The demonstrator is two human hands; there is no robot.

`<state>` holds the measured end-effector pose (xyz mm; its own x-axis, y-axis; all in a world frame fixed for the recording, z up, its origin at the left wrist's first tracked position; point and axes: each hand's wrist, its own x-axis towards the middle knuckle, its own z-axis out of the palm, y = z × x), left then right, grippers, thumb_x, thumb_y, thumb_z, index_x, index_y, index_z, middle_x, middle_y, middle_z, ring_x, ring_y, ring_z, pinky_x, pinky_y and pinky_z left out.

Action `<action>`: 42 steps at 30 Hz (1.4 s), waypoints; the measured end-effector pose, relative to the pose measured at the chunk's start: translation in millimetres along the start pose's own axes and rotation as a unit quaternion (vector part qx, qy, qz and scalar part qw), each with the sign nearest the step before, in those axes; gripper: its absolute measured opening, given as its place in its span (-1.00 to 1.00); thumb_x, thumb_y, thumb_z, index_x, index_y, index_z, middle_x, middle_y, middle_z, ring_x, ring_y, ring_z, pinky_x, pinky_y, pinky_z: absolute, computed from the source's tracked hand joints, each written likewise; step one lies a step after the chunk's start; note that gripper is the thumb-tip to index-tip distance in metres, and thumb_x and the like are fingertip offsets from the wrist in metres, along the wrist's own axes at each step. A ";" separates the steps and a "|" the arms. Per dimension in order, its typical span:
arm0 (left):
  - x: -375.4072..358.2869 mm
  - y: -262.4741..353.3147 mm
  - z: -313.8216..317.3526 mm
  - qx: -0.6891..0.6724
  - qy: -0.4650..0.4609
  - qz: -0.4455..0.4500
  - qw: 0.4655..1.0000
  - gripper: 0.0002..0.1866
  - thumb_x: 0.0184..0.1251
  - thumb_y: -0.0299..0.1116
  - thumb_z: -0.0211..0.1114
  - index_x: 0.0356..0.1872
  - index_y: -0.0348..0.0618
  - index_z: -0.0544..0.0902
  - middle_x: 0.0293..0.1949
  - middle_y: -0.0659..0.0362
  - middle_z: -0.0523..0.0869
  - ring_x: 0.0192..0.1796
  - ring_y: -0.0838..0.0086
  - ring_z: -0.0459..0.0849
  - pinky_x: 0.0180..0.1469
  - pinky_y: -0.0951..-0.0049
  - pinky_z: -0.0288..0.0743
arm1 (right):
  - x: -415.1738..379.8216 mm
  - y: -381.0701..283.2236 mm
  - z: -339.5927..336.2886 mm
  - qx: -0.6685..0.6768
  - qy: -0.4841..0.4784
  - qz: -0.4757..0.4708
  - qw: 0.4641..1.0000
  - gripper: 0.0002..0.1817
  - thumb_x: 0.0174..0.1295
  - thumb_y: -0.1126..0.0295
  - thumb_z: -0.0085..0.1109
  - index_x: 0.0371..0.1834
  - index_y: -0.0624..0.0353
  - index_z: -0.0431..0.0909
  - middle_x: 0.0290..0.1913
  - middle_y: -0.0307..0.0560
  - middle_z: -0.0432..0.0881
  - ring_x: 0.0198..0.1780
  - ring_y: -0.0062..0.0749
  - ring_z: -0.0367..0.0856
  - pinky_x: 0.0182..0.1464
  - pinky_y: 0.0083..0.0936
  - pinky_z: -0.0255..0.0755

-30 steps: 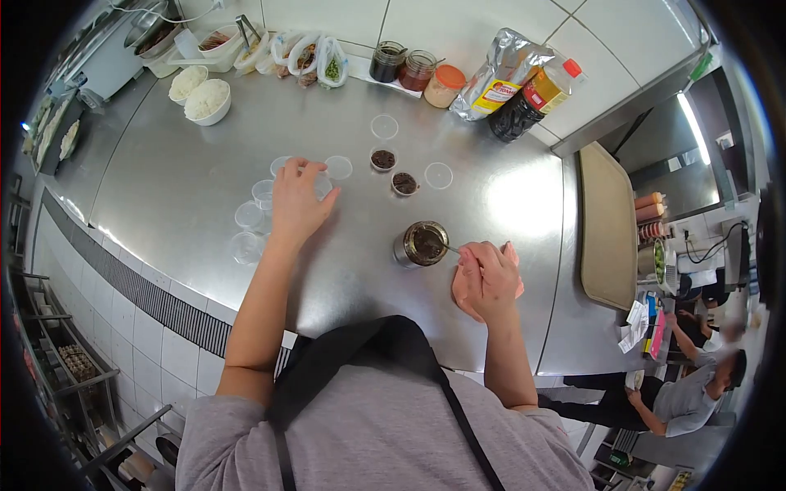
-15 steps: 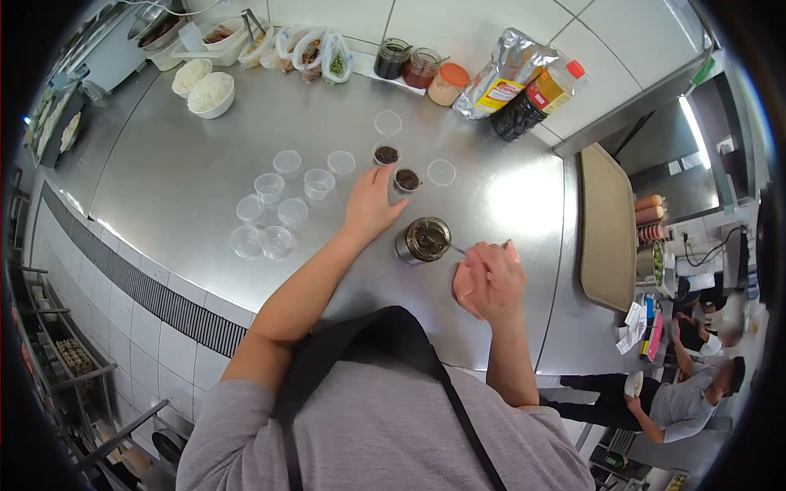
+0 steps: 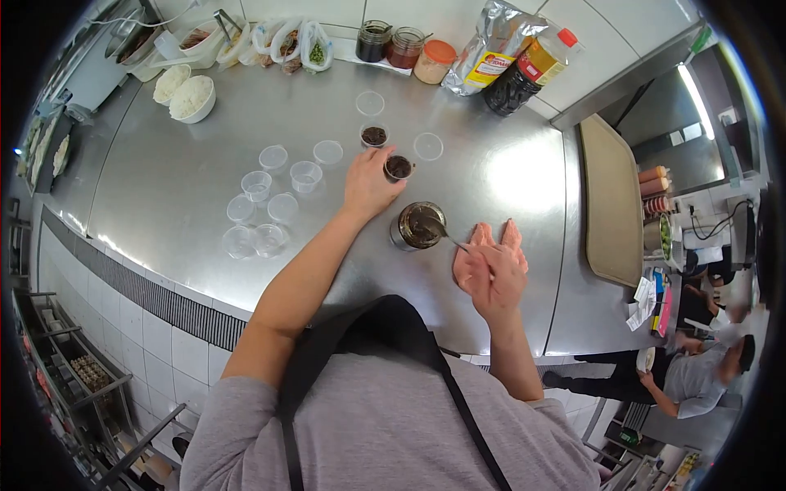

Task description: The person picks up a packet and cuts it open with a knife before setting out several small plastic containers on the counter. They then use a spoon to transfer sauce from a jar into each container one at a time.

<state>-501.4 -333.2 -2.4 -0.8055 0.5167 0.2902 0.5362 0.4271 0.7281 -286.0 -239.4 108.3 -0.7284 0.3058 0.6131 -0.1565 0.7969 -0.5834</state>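
Note:
My left hand (image 3: 372,186) has its thumb and fingers around a small clear plastic cup (image 3: 399,168) of dark paste. Just beyond it stands a second filled cup (image 3: 374,136). With my right hand (image 3: 494,274) I grip a metal spoon (image 3: 454,242), its bowl at the mouth of a glass jar (image 3: 407,236) of dark, oily paste. Beneath and beside that hand lies a pink, glove-like item (image 3: 465,266), partly hidden. Two round clear lids (image 3: 370,103) (image 3: 428,146) lie flat near the filled cups. Left of my left hand are several unfilled clear cups (image 3: 306,177) and lids (image 3: 328,152).
Along the wall stand jars (image 3: 405,49), a silver pouch (image 3: 491,49), a dark sauce bottle (image 3: 524,78) and tied bags (image 3: 315,47). Bowls of rice (image 3: 193,100) sit at the back left. A tan tray (image 3: 610,204) leans right. A co-worker (image 3: 692,380) stands beyond.
My left thumb has closed in, and the hand now grips the nearer filled cup. The spoon's bowl has shifted within the jar's mouth. The whole view has moved slightly.

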 end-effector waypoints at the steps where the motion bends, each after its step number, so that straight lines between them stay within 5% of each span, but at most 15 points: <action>1: -1.0 -1.2 0.2 0.001 0.011 0.017 1.000 -0.39 -0.19 -0.27 0.38 0.02 -0.16 0.47 -0.12 0.09 0.56 -0.15 0.26 0.52 -0.03 0.34 0.41 | -0.7 2.1 1.0 -0.012 -0.012 -0.001 1.000 -0.92 0.07 0.63 0.09 -0.36 0.29 0.51 -0.55 -0.14 0.53 -0.58 -0.42 0.47 -0.45 -0.62 0.33; 6: -14.1 26.0 -43.4 -0.048 0.078 0.053 0.994 -0.46 -0.21 -0.35 0.39 -0.06 -0.17 0.51 -0.15 0.08 0.55 -0.12 0.26 0.53 -0.05 0.35 0.42 | 2.1 10.7 -4.1 -0.035 -0.007 0.021 0.999 -0.94 0.12 0.60 0.04 -0.35 0.30 0.50 -0.61 -0.15 0.48 -0.62 -0.42 0.40 -0.43 -0.57 0.31; 9: -31.1 59.3 -86.4 -0.057 0.072 0.078 0.993 -0.49 -0.19 -0.43 0.38 -0.08 -0.21 0.48 -0.11 0.06 0.51 -0.03 0.21 0.52 0.01 0.33 0.42 | 9.2 2.9 -12.9 0.011 0.035 0.048 0.998 -0.86 0.28 0.53 -0.06 -0.37 0.35 0.47 -0.53 -0.10 0.54 -0.58 -0.58 0.49 -0.55 -0.70 0.35; 12: -45.2 77.8 -104.0 -0.074 0.045 0.060 0.994 -0.50 -0.24 -0.49 0.39 -0.11 -0.20 0.52 -0.18 0.13 0.54 -0.24 0.38 0.55 -0.18 0.44 0.46 | 34.0 -15.3 -15.5 0.115 0.088 0.003 0.989 -0.83 0.30 0.49 -0.07 -0.36 0.37 0.47 -0.50 -0.05 0.54 -0.58 -0.59 0.49 -0.55 -0.69 0.36; 15: -54.4 85.0 -104.4 -0.087 0.024 0.071 0.993 -0.51 -0.21 -0.50 0.38 -0.10 -0.20 0.52 -0.20 0.15 0.54 -0.30 0.44 0.54 -0.27 0.51 0.46 | 49.9 -24.6 -14.9 0.013 0.029 -0.093 0.995 -0.89 0.25 0.54 -0.02 -0.36 0.36 0.47 -0.51 -0.04 0.55 -0.58 -0.53 0.50 -0.54 -0.66 0.38; 17: -58.6 86.7 -102.0 -0.094 0.010 0.079 0.992 -0.50 -0.20 -0.50 0.38 -0.08 -0.19 0.52 -0.19 0.15 0.54 -0.31 0.45 0.54 -0.30 0.51 0.46 | 56.0 -28.6 -12.8 -0.050 -0.003 -0.160 0.986 -0.89 -0.03 0.59 0.15 -0.40 0.20 0.51 -0.52 -0.12 0.55 -0.66 -0.41 0.39 -0.53 -0.58 0.17; 24: -63.4 91.4 -98.5 -0.107 0.009 0.089 0.990 -0.50 -0.18 -0.48 0.39 -0.07 -0.18 0.52 -0.19 0.13 0.53 -0.34 0.45 0.53 -0.31 0.51 0.45 | 54.1 -33.9 -10.9 -0.044 -0.042 -0.185 0.981 -0.82 -0.12 0.53 0.25 -0.40 0.13 0.52 -0.52 -0.18 0.54 -0.63 -0.41 0.39 -0.55 -0.53 0.03; 33: -67.5 96.7 -96.8 -0.161 -0.016 0.058 0.985 -0.48 -0.22 -0.45 0.43 -0.08 -0.17 0.53 -0.23 0.18 0.55 -0.40 0.48 0.50 -0.34 0.53 0.43 | 43.8 -34.2 -5.6 -0.058 -0.021 -0.051 0.997 -0.85 -0.09 0.58 0.10 -0.41 0.14 0.54 -0.54 -0.28 0.56 -0.59 -0.46 0.43 -0.48 -0.52 0.05; 36: -67.4 97.4 -97.4 -0.155 -0.028 0.056 0.986 -0.48 -0.22 -0.44 0.44 -0.09 -0.17 0.53 -0.25 0.18 0.54 -0.41 0.49 0.49 -0.35 0.53 0.43 | 41.2 -36.5 0.0 -0.007 -0.024 -0.038 0.999 -0.88 -0.04 0.57 0.09 -0.40 0.15 0.55 -0.55 -0.25 0.57 -0.63 -0.52 0.46 -0.47 -0.58 0.10; 42: -66.3 95.9 -97.3 -0.147 -0.032 0.053 0.987 -0.48 -0.22 -0.44 0.44 -0.09 -0.17 0.53 -0.26 0.17 0.54 -0.42 0.49 0.49 -0.36 0.51 0.42 | 27.7 -28.6 4.6 0.177 0.017 0.153 0.972 -0.87 0.23 0.46 -0.02 -0.38 0.20 0.54 -0.54 -0.28 0.59 -0.69 -0.73 0.42 -0.42 -0.78 0.19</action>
<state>-421.2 -398.7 108.6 -0.7263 0.5965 0.3417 0.5126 0.1387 0.8474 -304.8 -256.1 139.5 -0.7561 0.5213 0.3956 -0.1603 0.4385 -0.8843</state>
